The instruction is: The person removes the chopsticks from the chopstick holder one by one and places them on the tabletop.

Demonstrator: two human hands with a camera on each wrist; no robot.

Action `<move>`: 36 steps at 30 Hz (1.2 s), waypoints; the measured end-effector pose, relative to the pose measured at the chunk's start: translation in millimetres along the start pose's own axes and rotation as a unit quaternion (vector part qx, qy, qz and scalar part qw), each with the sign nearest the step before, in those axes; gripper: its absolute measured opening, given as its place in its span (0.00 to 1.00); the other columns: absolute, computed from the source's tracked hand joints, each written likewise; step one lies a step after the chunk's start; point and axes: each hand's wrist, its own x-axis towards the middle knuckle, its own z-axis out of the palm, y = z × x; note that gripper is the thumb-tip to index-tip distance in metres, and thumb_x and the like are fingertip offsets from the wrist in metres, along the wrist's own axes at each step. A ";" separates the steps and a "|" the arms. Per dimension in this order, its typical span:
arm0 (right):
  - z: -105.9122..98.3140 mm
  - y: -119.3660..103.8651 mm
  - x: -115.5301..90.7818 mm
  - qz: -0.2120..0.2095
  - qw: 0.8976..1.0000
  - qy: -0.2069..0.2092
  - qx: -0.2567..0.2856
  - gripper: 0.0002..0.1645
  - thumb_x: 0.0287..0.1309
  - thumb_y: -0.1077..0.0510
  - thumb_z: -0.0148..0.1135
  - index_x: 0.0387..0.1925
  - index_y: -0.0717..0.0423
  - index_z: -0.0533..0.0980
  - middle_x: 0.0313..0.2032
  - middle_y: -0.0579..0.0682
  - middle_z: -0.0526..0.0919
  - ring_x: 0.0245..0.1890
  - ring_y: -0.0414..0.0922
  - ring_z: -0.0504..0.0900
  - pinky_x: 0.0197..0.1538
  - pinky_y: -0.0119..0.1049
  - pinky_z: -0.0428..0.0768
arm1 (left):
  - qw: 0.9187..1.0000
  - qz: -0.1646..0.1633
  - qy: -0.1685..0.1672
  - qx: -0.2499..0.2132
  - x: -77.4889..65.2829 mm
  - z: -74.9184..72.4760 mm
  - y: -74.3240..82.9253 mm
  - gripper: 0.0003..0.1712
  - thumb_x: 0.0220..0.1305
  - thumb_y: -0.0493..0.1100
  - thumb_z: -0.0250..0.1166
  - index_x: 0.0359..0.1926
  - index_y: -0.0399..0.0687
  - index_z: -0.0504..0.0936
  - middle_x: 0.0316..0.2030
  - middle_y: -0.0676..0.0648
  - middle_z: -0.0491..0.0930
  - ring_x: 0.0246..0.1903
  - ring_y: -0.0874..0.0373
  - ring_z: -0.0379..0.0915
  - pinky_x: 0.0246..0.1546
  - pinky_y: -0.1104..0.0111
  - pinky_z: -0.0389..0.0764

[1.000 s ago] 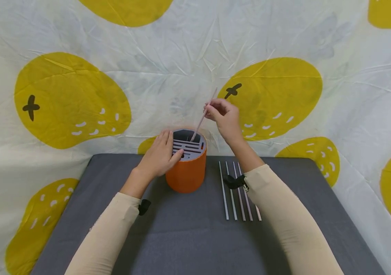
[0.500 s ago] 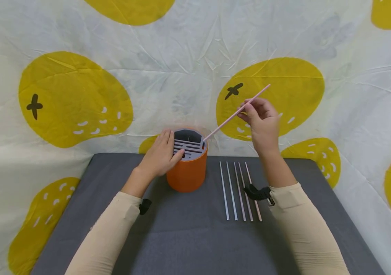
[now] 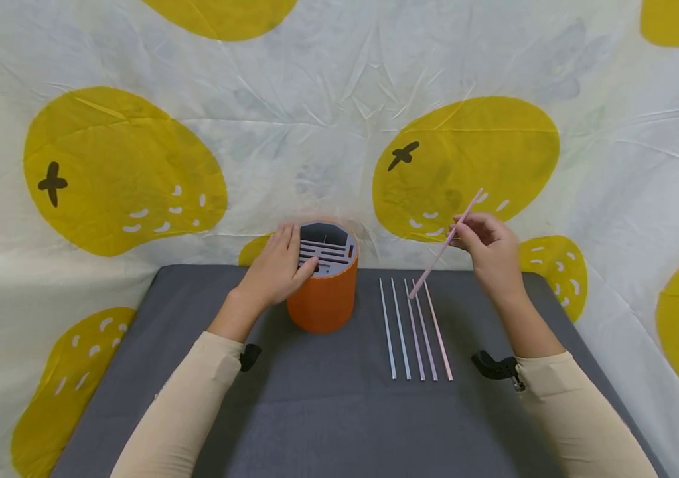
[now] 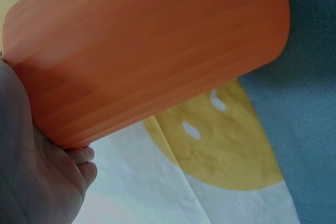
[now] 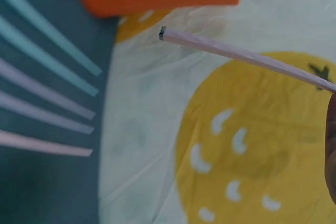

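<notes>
An orange cylindrical holder [image 3: 321, 305] with a slotted grey top [image 3: 334, 268] stands upright near the table's back edge. My left hand [image 3: 273, 269] rests against its left side, fingers straight and together, thumb over the rim; in the left wrist view the palm lies by the orange wall [image 4: 152, 45]. To the right, my right hand [image 3: 490, 255] pinches a thin pink stick [image 3: 437, 259] between thumb and fingers. Tilted, its lower end points down-left above the row of sticks [image 3: 387, 332]. The right wrist view shows this stick's squared end [image 5: 173, 36] in the air.
Several thin sticks in blue, purple and pink lie side by side on the dark grey tabletop [image 3: 315, 418], right of the holder. A pale cloth [image 3: 291, 166] with large yellow fruit prints hangs behind the table.
My right hand has drawn the pink stick from over the holder's back opening to the right, then lowered it above the lying sticks. The left hand stays on the holder.
</notes>
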 end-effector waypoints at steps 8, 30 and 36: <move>-32.9 22.8 -8.5 0.034 0.987 -0.040 -0.154 0.15 0.70 0.62 0.64 0.52 0.69 0.81 0.36 0.42 0.88 0.33 0.34 0.88 0.41 0.25 0.87 | 1.000 0.001 -0.002 0.004 0.6 -3.0 0.3 0.50 0.80 0.67 0.38 0.82 0.33 0.40 0.82 0.34 0.38 0.82 0.40 0.32 0.82 0.50 0.41; -68.7 120.1 -31.4 0.196 0.928 -0.146 -0.281 0.22 0.76 0.55 0.58 0.57 0.70 0.79 0.45 0.68 0.85 0.34 0.40 0.86 0.42 0.33 0.89 | 1.000 0.001 -0.005 -0.001 -0.2 -3.8 -0.9 0.51 0.79 0.68 0.37 0.82 0.34 0.39 0.82 0.34 0.37 0.83 0.41 0.30 0.82 0.49 0.40; -66.5 133.1 -33.0 0.208 0.919 -0.144 -0.303 0.21 0.76 0.56 0.57 0.57 0.72 0.79 0.42 0.66 0.86 0.35 0.46 0.87 0.44 0.47 0.90 | 1.000 0.002 0.002 0.004 0.0 -3.2 -0.8 0.50 0.79 0.68 0.37 0.82 0.33 0.40 0.82 0.34 0.39 0.82 0.40 0.33 0.83 0.50 0.41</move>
